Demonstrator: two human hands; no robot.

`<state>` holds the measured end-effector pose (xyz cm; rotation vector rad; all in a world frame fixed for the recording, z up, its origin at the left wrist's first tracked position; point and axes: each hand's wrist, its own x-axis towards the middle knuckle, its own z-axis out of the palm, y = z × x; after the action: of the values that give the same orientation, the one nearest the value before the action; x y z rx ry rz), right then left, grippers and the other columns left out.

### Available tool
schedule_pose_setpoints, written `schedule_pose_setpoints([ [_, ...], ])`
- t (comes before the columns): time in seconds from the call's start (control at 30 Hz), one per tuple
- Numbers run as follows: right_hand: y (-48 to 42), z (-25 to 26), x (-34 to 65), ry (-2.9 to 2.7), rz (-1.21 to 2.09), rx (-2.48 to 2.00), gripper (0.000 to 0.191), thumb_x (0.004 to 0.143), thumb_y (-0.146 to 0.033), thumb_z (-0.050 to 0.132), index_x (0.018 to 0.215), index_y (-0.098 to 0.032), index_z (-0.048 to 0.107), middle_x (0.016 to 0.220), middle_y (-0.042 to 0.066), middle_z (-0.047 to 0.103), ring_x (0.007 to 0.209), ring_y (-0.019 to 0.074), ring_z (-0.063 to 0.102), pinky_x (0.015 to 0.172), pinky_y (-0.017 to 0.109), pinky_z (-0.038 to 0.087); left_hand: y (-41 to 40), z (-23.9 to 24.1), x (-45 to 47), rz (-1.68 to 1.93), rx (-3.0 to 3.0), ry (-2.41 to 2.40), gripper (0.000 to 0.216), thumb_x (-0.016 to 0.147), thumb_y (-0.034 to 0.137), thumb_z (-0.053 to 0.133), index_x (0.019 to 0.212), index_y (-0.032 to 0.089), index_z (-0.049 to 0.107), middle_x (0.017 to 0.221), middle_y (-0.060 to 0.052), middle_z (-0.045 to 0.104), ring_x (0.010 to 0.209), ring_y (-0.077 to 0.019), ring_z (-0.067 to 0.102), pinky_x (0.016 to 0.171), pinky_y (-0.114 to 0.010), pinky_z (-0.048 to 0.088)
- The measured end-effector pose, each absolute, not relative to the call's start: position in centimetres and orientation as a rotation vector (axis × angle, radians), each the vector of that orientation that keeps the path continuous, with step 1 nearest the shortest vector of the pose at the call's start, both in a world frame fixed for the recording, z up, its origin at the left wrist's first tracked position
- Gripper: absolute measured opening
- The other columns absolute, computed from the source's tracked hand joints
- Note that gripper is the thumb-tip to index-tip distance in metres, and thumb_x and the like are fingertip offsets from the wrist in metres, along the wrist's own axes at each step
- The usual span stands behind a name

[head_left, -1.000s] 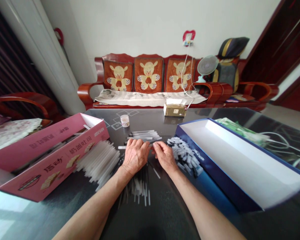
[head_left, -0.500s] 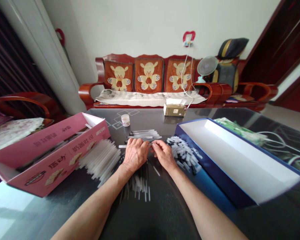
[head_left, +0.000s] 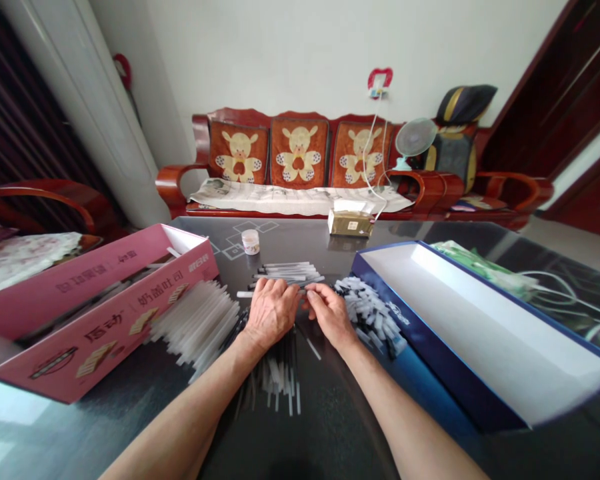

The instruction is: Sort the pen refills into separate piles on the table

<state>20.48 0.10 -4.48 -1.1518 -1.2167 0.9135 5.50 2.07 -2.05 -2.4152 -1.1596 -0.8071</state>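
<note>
My left hand (head_left: 271, 310) rests knuckles-up in the middle of the dark table (head_left: 330, 427), fingers curled round a thin white tube whose end (head_left: 243, 294) sticks out to the left. My right hand (head_left: 329, 313) sits right beside it, fingertips pinched on the same tube's other end. A short row of finished tubes (head_left: 287, 271) lies just beyond both hands. Thin refill sticks (head_left: 277, 377) lie under my wrists. A heap of clear tubes (head_left: 200, 320) is to the left, a heap of small caps (head_left: 373, 313) to the right.
A pink carton (head_left: 100, 313) lies on its side at the left, an open blue box (head_left: 480, 333) with a white inside at the right. A small white pot (head_left: 251, 241) and a tissue box (head_left: 351, 221) stand farther back. A wooden sofa (head_left: 300, 160) lines the wall.
Both hands stay together at the same spot on the table. Only the camera has shifted slightly.
</note>
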Motion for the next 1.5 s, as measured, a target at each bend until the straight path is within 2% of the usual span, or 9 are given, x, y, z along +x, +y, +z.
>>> schedule_pose_setpoints([
  [0.1, 0.2, -4.7, 20.5, -1.18, 0.917, -1.159, 0.037, 0.081, -0.051, 0.055, 0.1, -0.018, 0.06, 0.071, 0.002, 0.067, 0.059, 0.0159, 0.062, 0.045, 0.023, 0.046, 2.0, -2.0, 5.5, -0.809, -2.416, -1.158, 0.028, 0.094, 0.033, 0.039, 0.095, 0.022, 0.065, 0.076, -0.005, 0.059, 0.075, -0.0198, 0.052, 0.077, -0.036, 0.032],
  [0.27, 0.4, -4.7, 20.5, -1.233, 0.911, -1.204, 0.037, 0.084, -0.054, 0.051, 0.076, -0.019, 0.059, 0.059, 0.0, 0.062, 0.043, 0.0111, 0.05, 0.04, 0.023, 0.04, 2.0, -2.0, 5.6, -0.813, -2.422, -1.16, 0.027, 0.094, 0.033, 0.04, 0.094, 0.022, 0.065, 0.075, -0.005, 0.059, 0.075, -0.0199, 0.051, 0.078, -0.036, 0.032],
  [0.4, 0.2, -4.5, 20.5, -1.243, 0.912, -1.15, 0.031, 0.081, -0.049, 0.057, 0.088, -0.019, 0.061, 0.065, 0.0, 0.064, 0.048, 0.0117, 0.054, 0.044, 0.023, 0.043, 2.1, -2.1, 5.5, -0.812, -2.427, -1.16, 0.028, 0.094, 0.034, 0.04, 0.095, 0.022, 0.065, 0.076, -0.005, 0.059, 0.075, -0.02, 0.051, 0.077, -0.036, 0.032],
  [0.53, 0.3, -4.6, 20.5, -1.177, 0.955, -1.144, 0.039, 0.08, -0.05, 0.058, 0.103, -0.019, 0.059, 0.072, 0.001, 0.067, 0.055, 0.0153, 0.06, 0.044, 0.024, 0.045, 2.1, -2.1, 5.5, -0.805, -2.413, -1.17, 0.028, 0.094, 0.033, 0.04, 0.093, 0.022, 0.065, 0.075, -0.004, 0.058, 0.074, -0.0202, 0.051, 0.077, -0.036, 0.032],
  [0.73, 0.5, -4.9, 20.6, -1.247, 0.912, -1.205, 0.038, 0.085, -0.055, 0.048, 0.078, -0.019, 0.059, 0.059, 0.0, 0.062, 0.042, 0.0111, 0.05, 0.039, 0.022, 0.038, 2.1, -2.2, 5.6, -0.789, -2.421, -1.158, 0.026, 0.093, 0.032, 0.041, 0.093, 0.022, 0.065, 0.075, -0.004, 0.058, 0.074, -0.0203, 0.051, 0.077, -0.036, 0.032],
  [0.9, 0.2, -5.0, 20.2, -1.265, 0.874, -1.184, 0.024, 0.084, -0.041, 0.053, 0.094, -0.02, 0.058, 0.068, 0.0, 0.063, 0.054, 0.0134, 0.059, 0.044, 0.022, 0.044, 2.3, -2.3, 5.4, -0.802, -2.405, -1.168, 0.027, 0.093, 0.032, 0.041, 0.093, 0.021, 0.066, 0.075, -0.005, 0.059, 0.073, -0.02, 0.052, 0.078, -0.036, 0.032],
  [1.03, 0.1, -4.4, 20.9, -1.371, 0.518, -1.191, 0.015, 0.084, -0.031, 0.053, 0.093, -0.02, 0.059, 0.084, 0.004, 0.067, 0.071, 0.0164, 0.064, 0.063, 0.027, 0.051, 2.4, -2.4, 5.3, -0.812, -2.366, -1.188, 0.028, 0.094, 0.034, 0.041, 0.091, 0.021, 0.066, 0.072, -0.004, 0.059, 0.072, -0.0202, 0.052, 0.077, -0.036, 0.032],
  [1.27, 0.1, -2.8, 26.1, -1.591, -0.324, -1.525, 0.015, 0.084, -0.018, 0.051, 0.091, -0.018, 0.063, 0.094, 0.009, 0.067, 0.092, 0.0224, 0.058, 0.088, 0.036, 0.043, 2.5, -2.4, 5.2, -0.814, -2.365, -1.155, 0.029, 0.094, 0.034, 0.041, 0.091, 0.021, 0.067, 0.073, -0.004, 0.059, 0.073, -0.0205, 0.053, 0.077, -0.036, 0.033],
  [1.5, -0.1, -3.8, 26.1, -1.615, -0.453, -1.664, 0.021, 0.077, -0.011, 0.053, 0.094, -0.015, 0.064, 0.11, 0.013, 0.062, 0.106, 0.0288, 0.051, 0.094, 0.044, 0.039, 2.6, -2.5, 5.2, -0.829, -2.391, -1.148, 0.028, 0.093, 0.033, 0.041, 0.091, 0.021, 0.066, 0.075, -0.005, 0.06, 0.075, -0.0208, 0.053, 0.078, -0.036, 0.033],
])
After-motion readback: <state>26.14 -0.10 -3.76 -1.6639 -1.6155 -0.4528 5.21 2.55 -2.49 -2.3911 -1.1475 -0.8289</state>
